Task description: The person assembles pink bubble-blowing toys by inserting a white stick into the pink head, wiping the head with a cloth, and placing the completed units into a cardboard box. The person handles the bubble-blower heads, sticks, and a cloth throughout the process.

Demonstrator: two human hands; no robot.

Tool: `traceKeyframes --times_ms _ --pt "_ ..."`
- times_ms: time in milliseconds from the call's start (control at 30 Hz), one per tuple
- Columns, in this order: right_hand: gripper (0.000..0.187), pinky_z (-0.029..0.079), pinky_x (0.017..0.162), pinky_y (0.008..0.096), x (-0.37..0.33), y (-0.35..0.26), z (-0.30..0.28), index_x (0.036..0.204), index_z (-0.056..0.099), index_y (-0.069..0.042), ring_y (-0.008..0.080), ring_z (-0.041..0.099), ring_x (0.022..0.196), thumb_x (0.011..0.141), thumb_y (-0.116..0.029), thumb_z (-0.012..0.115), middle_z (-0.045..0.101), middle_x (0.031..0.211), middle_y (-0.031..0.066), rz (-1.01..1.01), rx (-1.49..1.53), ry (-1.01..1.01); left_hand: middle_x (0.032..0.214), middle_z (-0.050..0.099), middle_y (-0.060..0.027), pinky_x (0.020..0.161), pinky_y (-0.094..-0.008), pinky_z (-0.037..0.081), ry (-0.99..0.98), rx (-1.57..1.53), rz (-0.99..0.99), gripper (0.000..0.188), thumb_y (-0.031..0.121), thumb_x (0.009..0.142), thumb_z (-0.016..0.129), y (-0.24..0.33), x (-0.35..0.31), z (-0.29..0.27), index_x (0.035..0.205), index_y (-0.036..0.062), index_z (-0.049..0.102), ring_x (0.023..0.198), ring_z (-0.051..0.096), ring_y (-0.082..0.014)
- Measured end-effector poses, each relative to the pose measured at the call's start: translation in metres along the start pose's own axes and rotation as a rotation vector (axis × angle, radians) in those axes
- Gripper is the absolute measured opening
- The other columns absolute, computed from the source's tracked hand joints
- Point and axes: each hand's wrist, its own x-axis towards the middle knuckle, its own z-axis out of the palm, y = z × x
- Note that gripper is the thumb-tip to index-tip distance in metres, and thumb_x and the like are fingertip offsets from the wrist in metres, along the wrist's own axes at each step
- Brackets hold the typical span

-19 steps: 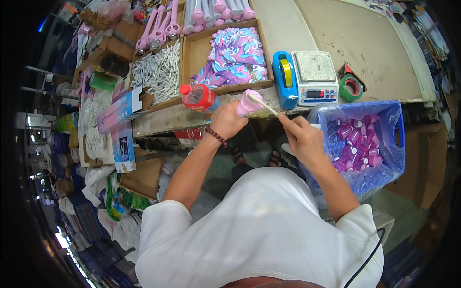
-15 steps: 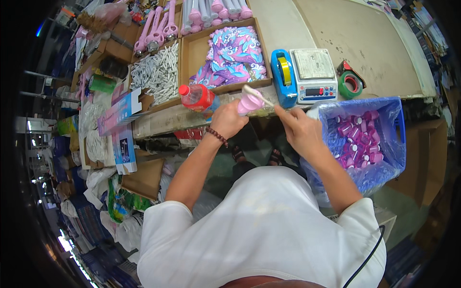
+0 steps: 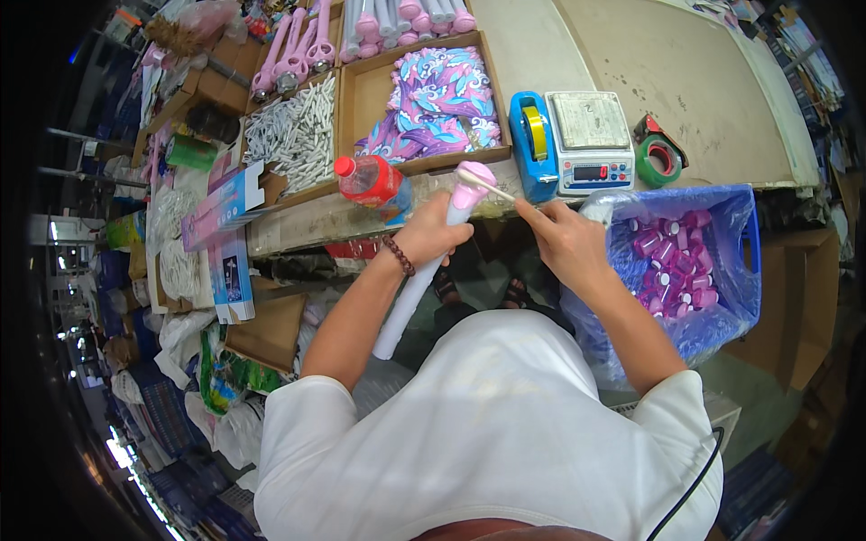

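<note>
"Two hands were busy, then. What did the left hand have?"

"One wand: a long, pale, straight tube with a rounded pink head at its upper end. The tube looked smooth, and the pink part narrowed to a collar where the two met."

"Where was it?"

"In front of the tabletop, tilted, with the pink head up near the front edge and the plain end slanting down and to the left, toward the person. A red-capped bottle stood just left of it."

"How was the left hand set?"

"Clamped round the tube just below the pink head, with the forearm reaching up from the lower left and a dark beaded bracelet at the wrist."

"And the right hand?"

"Pinched on the end of a thin, pale stick, with the index finger pointing along it. The stick's far end crossed over the pink head; I couldn't tell whether it touched. That forearm came up from the lower right, leaning inward, beside a blue tub of small pink bottles."

"Were the hands close?"

"Near each other but apart, the stick reaching across between them."
</note>
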Motion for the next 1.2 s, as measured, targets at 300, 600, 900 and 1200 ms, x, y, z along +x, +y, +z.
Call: traceKeyframes --times_ms 300,600,900,1200 --pt "0.044 0.044 0.045 0.0362 -0.001 -0.001 0.007 0.120 0.062 -0.023 0.0222 0.060 0.059 0.078 -0.009 0.064 0.055 0.076 0.0025 -0.010 0.038 0.002 0.068 0.054 -0.0077 0.044 -0.0312 0.047 0.014 0.023 0.051 0.041 0.019 0.080 0.061 -0.008 0.002 0.001 0.109 -0.0032 0.043 0.049 0.055 -0.0162" --pt "0.048 0.045 0.045 0.0360 -0.001 -0.010 0.009 0.122 0.060 -0.023 0.0222 0.060 0.061 0.077 -0.007 0.063 0.055 0.078 0.0026 -0.010 0.053 -0.054 0.068 0.054 -0.0079 0.044 -0.0314 0.048 0.030 0.021 0.028 0.039 0.017 0.080 0.063 -0.007 0.008 -0.005 0.107 -0.0036 0.043 0.050 0.057 -0.0166" --pt "0.044 0.047 0.047 0.0369 0.007 -0.005 0.005 0.119 0.062 -0.024 0.0237 0.060 0.061 0.078 -0.007 0.062 0.054 0.076 0.0037 -0.003 -0.015 0.009 0.069 0.054 -0.0071 0.044 -0.0305 0.048 0.011 -0.044 0.029 0.035 0.017 0.082 0.063 -0.009 0.000 -0.004 0.104 -0.0014 0.043 0.051 0.056 -0.0151" --pt "0.037 0.046 0.050 0.0369 -0.001 0.012 0.006 0.117 0.065 -0.021 0.0257 0.060 0.061 0.083 -0.007 0.063 0.057 0.076 0.0051 0.199 0.106 0.060 0.077 0.053 -0.0016 0.048 -0.0256 0.051 -0.073 -0.263 0.026 0.034 0.021 0.085 0.066 -0.015 -0.004 -0.014 0.108 0.0020 0.050 0.059 0.056 -0.0102"
